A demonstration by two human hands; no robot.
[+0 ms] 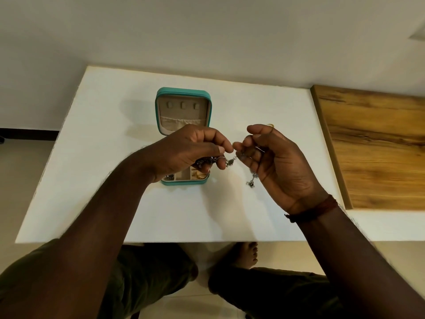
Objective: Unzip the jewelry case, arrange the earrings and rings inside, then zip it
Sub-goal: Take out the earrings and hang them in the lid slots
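Note:
A teal jewelry case [183, 93] lies open on the white table [92, 157], its beige lid lining with three tabs and a pocket facing up. A gold ring [200, 175] sits in a front compartment of its base. My left hand [190, 150] hovers over the base and pinches one end of a dark silver chain piece [226, 160]. Close to its right, my right hand [273, 162] pinches the other end, and a dangling silver earring [251, 179] hangs below its fingers. A small gold item [270, 125] peeks out behind my right thumb.
A wooden board [372, 143] lies along the table's right side. A wall rises behind the table's far edge. My knees and a bare foot [247, 254] show below the near edge.

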